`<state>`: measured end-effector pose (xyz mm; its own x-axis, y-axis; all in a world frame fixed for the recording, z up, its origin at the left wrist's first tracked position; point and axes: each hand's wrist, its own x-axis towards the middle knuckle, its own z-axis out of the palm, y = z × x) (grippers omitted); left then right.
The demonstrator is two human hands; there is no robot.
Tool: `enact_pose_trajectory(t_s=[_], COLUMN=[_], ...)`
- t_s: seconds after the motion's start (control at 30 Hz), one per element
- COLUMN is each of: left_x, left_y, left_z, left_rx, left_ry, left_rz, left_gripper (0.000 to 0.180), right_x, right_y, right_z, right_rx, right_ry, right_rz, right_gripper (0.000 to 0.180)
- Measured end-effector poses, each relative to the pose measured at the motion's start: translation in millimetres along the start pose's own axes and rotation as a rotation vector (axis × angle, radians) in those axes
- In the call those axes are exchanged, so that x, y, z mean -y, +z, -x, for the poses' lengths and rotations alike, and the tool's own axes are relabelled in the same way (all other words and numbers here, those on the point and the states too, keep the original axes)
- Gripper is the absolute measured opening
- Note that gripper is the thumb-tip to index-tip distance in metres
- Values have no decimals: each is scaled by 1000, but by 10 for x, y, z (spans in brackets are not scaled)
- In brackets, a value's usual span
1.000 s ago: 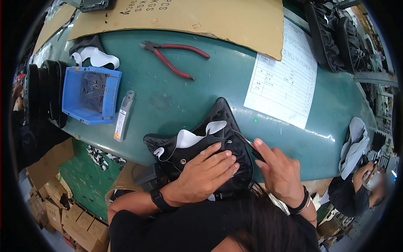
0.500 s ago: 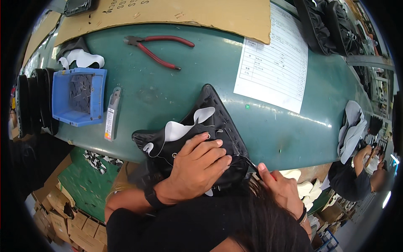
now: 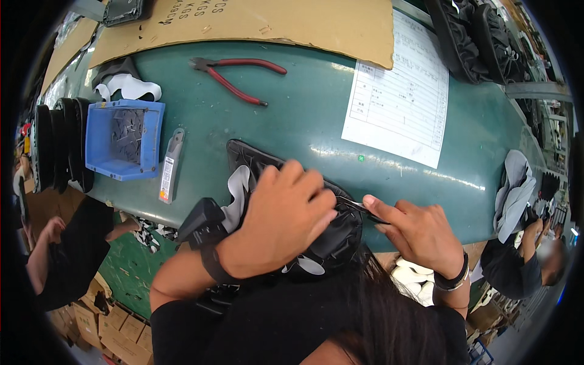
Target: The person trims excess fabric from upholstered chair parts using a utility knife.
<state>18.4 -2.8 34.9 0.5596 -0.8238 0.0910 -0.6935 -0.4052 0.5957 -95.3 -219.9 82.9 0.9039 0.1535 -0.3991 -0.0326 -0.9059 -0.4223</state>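
Observation:
A black leather-like padded piece with a stitched or stapled rim lies at the table's near edge, close to my body. My left hand is bent over its middle, fingers curled and pressed on it, slightly blurred. White elastic strips, one a strap, show beside that hand and below it. My right hand grips a slim dark-handled tool, whose metal tip meets the piece's rim near my left fingertips. The tool's exact kind is partly hidden by my fingers.
Red-handled cutting pliers, a grey utility knife and a blue bin of small metal pieces lie on the green table. A printed sheet and cardboard lie beyond. Other people stand left and right.
The black piece has turned, its pointed corner swinging left. My left hand has gone from lying flat to curled fingers. My right hand has moved up and right with the tool.

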Motion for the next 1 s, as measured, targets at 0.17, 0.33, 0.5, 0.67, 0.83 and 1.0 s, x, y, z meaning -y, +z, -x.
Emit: enact_pose_trajectory(t_s=[0.17,0.33,0.5,0.67,0.83,1.0], left_x=[34,145,261,216,118,373], left_y=[35,-4,-183,-193,-19,-34], left_z=[38,-37,-81,3,-124,-247], left_rx=[26,-49,-421,-13,16,-273], left_ry=[-11,-85,-320,-54,101,-49], left_rz=[80,311,1268,455,-97,777], left_gripper=[24,31,29,15,23,21], right_x=[14,132,264,191,104,249], right_y=[5,133,547,437,113,649], right_z=[-32,79,643,313,-66,348], right_rx=[35,50,-182,-233,-118,-239], right_ry=[-31,-4,171,100,17,115], right_rz=[6,22,-268,-109,72,-108], right_gripper=[61,66,63,61,57,61])
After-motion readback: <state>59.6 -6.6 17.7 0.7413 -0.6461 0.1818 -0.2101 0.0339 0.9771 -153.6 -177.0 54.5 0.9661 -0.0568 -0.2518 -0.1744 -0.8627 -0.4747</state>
